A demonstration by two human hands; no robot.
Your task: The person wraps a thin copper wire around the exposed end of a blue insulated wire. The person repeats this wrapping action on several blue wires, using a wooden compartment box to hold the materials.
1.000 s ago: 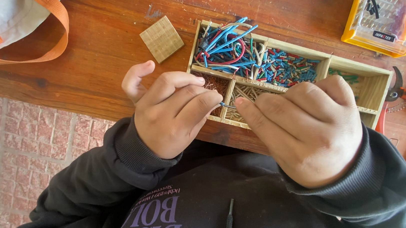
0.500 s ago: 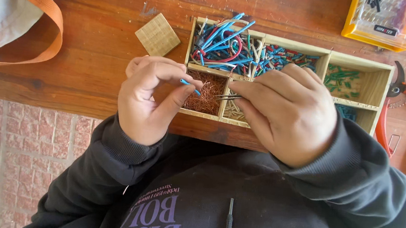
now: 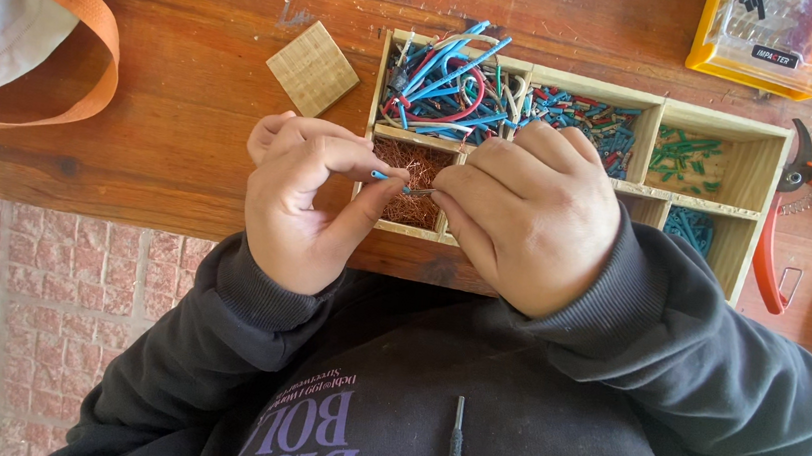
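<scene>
Fingers (image 3: 357,168) of your left hand (image 3: 303,202) were pinched on a short blue-sleeved wire piece (image 3: 389,178), and those of your right hand (image 3: 533,216) were clamped on its bare metal end, the two hands nearly touching. You held the piece just above the copper-strand compartment of a divided wooden tray (image 3: 756,154) on the reddish wooden worktop (image 3: 185,134). Other compartments held long blue and red wires (image 3: 441,86), short mixed offcuts (image 3: 583,121) and green bits (image 3: 685,157). Near the tray lay a small square wooden block (image 3: 312,67), red-handled cutters (image 3: 806,200) and a yellow plastic case (image 3: 768,40).
</scene>
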